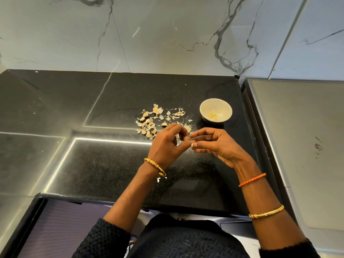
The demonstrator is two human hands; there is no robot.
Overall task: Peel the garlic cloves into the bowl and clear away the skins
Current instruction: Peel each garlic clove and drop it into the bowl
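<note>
I see my left hand [168,144] and right hand [214,144] pinching one garlic clove [191,145] over the black speckled counter [93,164], marble wall [149,34] far behind.

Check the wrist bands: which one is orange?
The braided orange cord on the right wrist, nearest the right hand. The other two, one per arm, are gold bangles.

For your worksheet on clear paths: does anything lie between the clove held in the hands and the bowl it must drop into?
Nothing visible does. The clove is pinched between the left hand and right hand; the bowl stands open beyond the right hand. The skins lie left of that path.
</note>
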